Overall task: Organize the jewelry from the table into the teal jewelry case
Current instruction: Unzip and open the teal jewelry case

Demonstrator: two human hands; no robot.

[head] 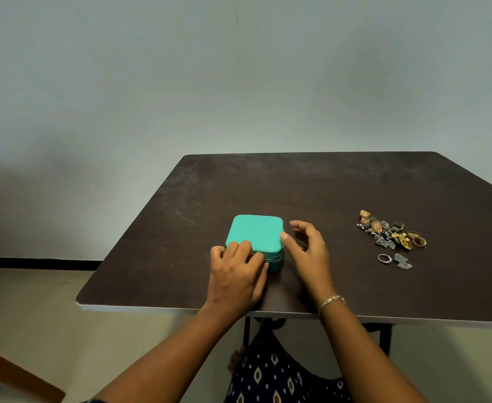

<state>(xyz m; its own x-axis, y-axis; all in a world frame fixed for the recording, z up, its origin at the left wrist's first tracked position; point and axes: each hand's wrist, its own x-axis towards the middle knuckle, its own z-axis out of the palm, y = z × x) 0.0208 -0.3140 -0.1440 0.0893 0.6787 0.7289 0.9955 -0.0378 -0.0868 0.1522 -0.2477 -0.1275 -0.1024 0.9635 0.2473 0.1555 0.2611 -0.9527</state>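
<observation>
While the closed teal jewelry case (256,232) sits on the bench (326,184), your left hand (236,277) grips its near edge with curled fingers. Your right hand (310,251), fingers loosely spread, touches its right side with the thumb. The jewelry (390,232) lies in a heap well apart, at right.

Table (326,184): dark brown top, pale front edge, black legs.
Front left: teal jewelry case (256,232), closed.
Right side: jewelry heap (390,231), gold and silver pieces.
Nearer edge, just beside heap: silver ring (384,258), silver earring (402,261).
</observation>
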